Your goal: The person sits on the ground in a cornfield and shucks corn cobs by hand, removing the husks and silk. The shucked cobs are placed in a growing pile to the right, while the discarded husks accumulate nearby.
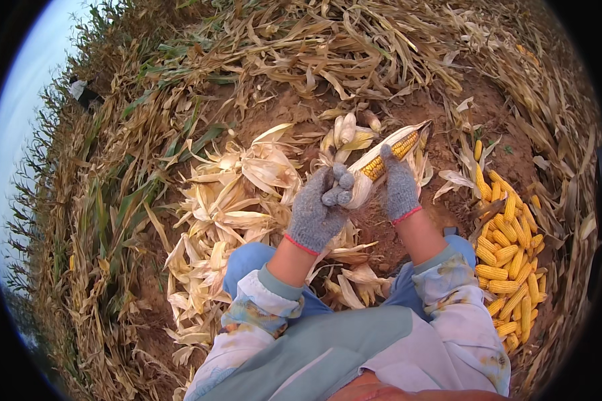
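Note:
Both my hands wear grey knitted gloves with red cuffs. An ear of corn with its pale husk partly peeled back lies slanted between them, its tip pointing up and right. Around the husk at the ear's lower end are the curled fingers of my left hand. My right hand holds the ear near its middle, thumb against the bared yellow kernels. Several ears still in pale husk lie on the soil just beyond my left hand. The palm side of my right hand is hidden.
A heap of husked yellow ears lies on the ground at my right. Loose husks are piled at my left and between my knees. Dry stalks and leaves cover the ground ahead. A person is far off at the upper left.

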Motion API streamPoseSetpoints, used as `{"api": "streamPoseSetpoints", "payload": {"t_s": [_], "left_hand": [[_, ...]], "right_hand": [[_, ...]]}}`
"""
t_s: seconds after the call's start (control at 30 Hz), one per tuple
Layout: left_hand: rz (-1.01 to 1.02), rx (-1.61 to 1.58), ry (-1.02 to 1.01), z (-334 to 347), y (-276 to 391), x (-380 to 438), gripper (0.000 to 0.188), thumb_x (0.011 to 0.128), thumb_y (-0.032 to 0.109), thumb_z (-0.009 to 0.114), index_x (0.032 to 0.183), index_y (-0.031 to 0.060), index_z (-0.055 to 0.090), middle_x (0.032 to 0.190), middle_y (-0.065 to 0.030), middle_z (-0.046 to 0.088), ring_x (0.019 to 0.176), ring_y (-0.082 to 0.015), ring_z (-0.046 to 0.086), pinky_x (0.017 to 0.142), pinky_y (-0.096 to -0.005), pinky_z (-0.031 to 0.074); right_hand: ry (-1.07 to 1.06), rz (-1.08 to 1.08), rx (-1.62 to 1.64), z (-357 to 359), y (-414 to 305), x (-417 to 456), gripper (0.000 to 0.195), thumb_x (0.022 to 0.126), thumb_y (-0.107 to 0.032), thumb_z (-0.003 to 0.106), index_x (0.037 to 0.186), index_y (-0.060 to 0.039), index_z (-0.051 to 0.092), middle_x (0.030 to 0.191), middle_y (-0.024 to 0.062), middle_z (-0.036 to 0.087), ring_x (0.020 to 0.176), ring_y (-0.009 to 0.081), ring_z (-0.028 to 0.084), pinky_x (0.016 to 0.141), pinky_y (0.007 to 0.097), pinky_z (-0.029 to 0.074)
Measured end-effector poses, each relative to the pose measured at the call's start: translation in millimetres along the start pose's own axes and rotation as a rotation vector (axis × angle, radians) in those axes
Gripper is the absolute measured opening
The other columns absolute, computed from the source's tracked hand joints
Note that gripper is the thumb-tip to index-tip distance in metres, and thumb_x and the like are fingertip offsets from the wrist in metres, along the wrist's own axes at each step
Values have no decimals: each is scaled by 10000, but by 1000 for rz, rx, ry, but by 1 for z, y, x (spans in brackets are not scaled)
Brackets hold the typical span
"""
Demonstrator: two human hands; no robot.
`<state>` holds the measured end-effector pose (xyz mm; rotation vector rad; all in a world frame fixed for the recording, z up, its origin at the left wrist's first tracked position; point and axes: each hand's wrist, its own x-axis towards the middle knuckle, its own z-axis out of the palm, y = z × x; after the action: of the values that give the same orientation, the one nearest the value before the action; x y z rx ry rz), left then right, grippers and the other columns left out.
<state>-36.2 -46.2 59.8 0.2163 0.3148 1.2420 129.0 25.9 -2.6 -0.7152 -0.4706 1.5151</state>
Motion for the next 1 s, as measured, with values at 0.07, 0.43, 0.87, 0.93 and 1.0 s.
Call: {"api": "streamPoseSetpoints", "payload": {"t_s": [0.07,0.43,0.87,0.93,1.0], "left_hand": [[69,94,-71,7,9,-10,240,1060,179,424,1012,6,583,850,-88,614,535,-84,484,627,-250,515],[577,898,335,-18,27,4,330,941,99,625,1261,24,607,1176,-90,654,1062,-182,643,907,-312,531],[486,1354,279,-7,12,8,366,991,268,612,1210,-26,604,1076,-96,675,957,-167,602,864,-308,492],[596,1338,298,-13,8,7,306,990,276,613,1029,-27,614,907,-66,619,841,-156,530,771,-325,459],[644,1350,303,-24,9,12,293,997,272,600,963,-16,641,849,-35,610,793,-133,514,731,-309,450]], "right_hand": [[120,-42,121,-9,-30,23,429,970,-271,664,1274,-23,487,1080,120,633,976,275,660,836,431,600],[-67,-258,-783,-1,-28,-6,636,844,-209,806,1312,-9,424,1143,142,629,1015,218,648,864,345,556],[-642,-146,-1504,17,-9,-48,961,785,-391,805,1509,-25,290,1315,275,574,1223,414,568,1028,436,457],[-656,-132,-1508,22,-14,-53,948,786,-359,808,1506,-21,291,1289,271,587,1207,410,576,1017,439,460],[-658,-152,-1521,23,-17,-54,936,782,-341,813,1502,-24,304,1299,270,583,1205,405,578,1016,430,462]]}}
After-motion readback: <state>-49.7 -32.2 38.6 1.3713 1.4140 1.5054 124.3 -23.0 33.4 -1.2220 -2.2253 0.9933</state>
